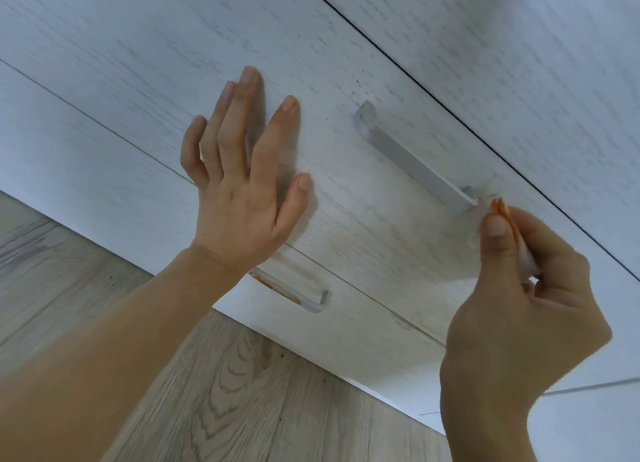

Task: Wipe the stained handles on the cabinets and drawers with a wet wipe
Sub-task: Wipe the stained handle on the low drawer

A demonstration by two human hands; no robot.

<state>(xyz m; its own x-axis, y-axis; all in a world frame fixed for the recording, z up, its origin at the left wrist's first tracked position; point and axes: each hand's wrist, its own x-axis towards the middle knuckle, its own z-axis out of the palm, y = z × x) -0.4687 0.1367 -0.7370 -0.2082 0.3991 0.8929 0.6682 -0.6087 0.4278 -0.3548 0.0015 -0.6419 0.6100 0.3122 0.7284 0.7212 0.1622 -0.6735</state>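
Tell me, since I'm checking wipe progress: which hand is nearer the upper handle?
Right. The right hand, pinching the wipe, is at the upper handle's near end; the left hand lies flat on the drawer front beside it.

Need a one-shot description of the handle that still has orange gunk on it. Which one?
Start at the pale woodgrain drawer front the left hand is pressed flat on. Drop to the drawer below it, by the wood floor: the short silver handle partly hidden behind the left wrist. Unlike the mostly clean upper handle, it has an orange smear along its bar.

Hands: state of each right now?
Left hand: open, flat against the drawer front, holding nothing.
Right hand: closed, pinching a stained wipe beside the handle.
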